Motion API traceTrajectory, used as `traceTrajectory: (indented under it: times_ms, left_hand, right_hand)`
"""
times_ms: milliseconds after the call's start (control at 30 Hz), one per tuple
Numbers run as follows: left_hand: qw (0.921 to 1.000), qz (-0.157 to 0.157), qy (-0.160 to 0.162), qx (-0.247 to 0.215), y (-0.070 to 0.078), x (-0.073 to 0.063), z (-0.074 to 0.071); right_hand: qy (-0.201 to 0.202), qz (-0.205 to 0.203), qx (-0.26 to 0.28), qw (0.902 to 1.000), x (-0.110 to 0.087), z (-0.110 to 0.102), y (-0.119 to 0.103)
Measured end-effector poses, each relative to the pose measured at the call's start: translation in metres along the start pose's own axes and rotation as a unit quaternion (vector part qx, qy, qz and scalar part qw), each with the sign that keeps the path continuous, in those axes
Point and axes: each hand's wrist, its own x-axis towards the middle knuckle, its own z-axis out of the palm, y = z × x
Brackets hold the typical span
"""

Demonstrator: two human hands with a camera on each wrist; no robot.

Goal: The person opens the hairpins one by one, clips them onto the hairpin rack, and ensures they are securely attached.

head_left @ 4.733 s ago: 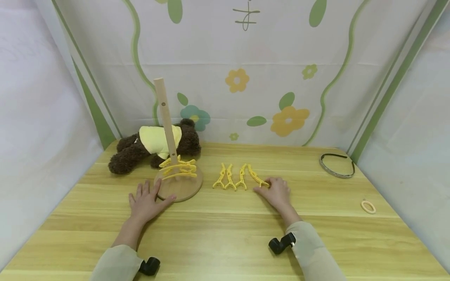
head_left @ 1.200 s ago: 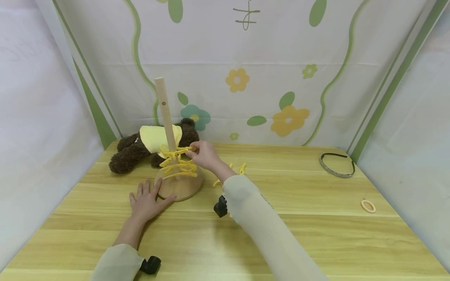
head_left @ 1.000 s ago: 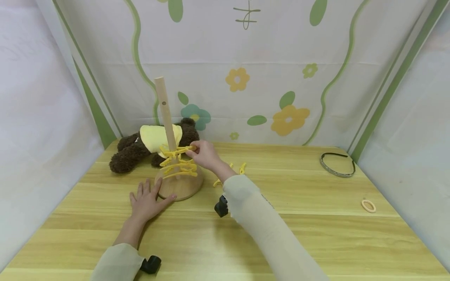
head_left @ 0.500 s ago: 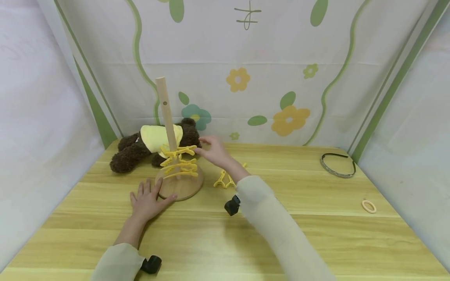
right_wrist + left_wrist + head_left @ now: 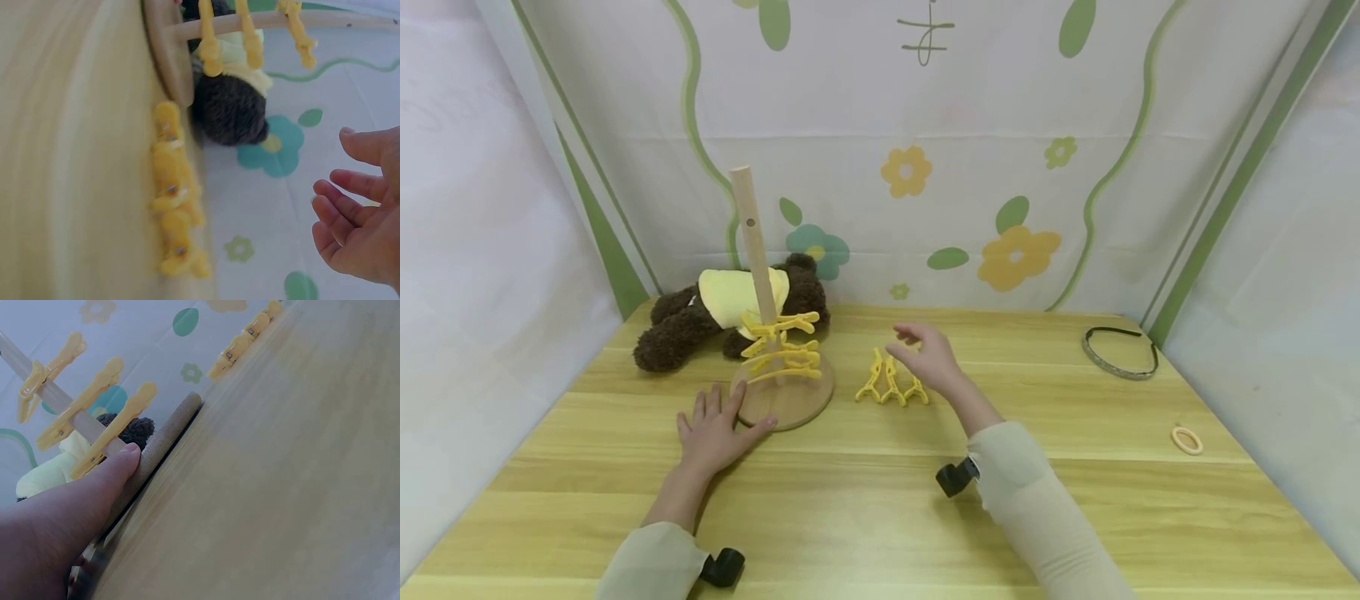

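My left hand [image 5: 713, 427] lies with fingers spread at the round wooden base [image 5: 786, 404] of an upright post [image 5: 751, 237]. The thumb [image 5: 119, 469] touches the base's edge in the left wrist view. Several yellow hair clips [image 5: 797, 322] grip the post one above another on its lower half. On the table, three more yellow hair clips [image 5: 891, 385] lie side by side, with their forked ends toward me. Above the rightmost of these, my right hand [image 5: 928, 358] hovers with nothing in its fingers. Its loosely bent fingers [image 5: 350, 219] show in the right wrist view.
Behind the post lies a brown teddy bear [image 5: 730, 304] in a yellow shirt. A headband [image 5: 1120, 372] is at the far right of the wooden table [image 5: 850, 525], and a small cream ring [image 5: 1186, 442] lies nearer the right edge.
My right hand picked up the rightmost clip from the table and clipped it onto the post above the others. It let go and moved right, over the remaining clips. My left hand stayed put.
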Motion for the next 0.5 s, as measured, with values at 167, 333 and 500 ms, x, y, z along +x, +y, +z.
traceTrajectory:
  times_ms: [167, 333, 500]
  left_hand:
    - [1.0, 0.0, 0.0, 0.004, -0.001, -0.001, 0.002]
    - [1.0, 0.0, -0.001, 0.002, -0.001, -0.001, 0.002]
    - [1.0, 0.0, -0.002, 0.001, -0.001, 0.001, 0.003]
  right_hand:
    - [0.009, 0.031, 0.026, 0.9991, -0.02, 0.001, 0.027]
    - [0.012, 0.06, 0.018, 0.998, -0.032, 0.002, 0.047]
    - [0.003, 0.096, 0.01, 0.9953, -0.039, 0.006, 0.064]
